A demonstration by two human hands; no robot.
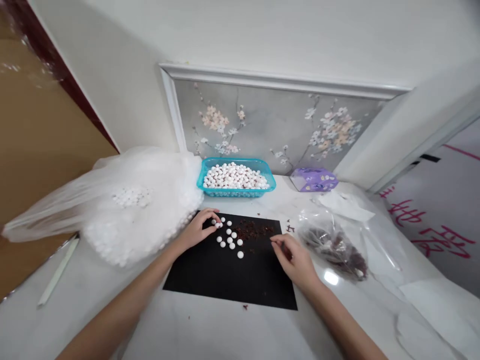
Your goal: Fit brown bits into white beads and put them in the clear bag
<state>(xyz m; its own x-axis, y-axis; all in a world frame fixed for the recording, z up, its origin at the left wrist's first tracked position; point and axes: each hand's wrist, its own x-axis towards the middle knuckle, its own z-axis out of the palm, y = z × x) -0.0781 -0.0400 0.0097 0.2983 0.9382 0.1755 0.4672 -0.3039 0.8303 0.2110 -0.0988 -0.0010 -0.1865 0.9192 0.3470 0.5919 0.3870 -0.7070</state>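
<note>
My left hand (pixel 202 226) is at the upper left of a black mat (pixel 232 280). Its thumb and forefinger close around a white ball (pixel 217 225), with other white balls touching or close by. More loose white balls (pixel 232 245) lie spread toward the middle of the mat. Just right of them is a scatter of small dark red-brown pieces (pixel 249 230). At the mat's right edge, my right hand (pixel 294 260) has thumb and forefinger pinched together beside those pieces. Whatever is between its fingertips is too small to make out.
A teal basket (pixel 237 192) full of white balls stands behind the mat. A large clear bag of white balls (pixel 123 225) bulges at left. On the right are a plastic bag of dark red-brown pieces (pixel 337 250) and a purple packet (pixel 314 180). A wall closes the back.
</note>
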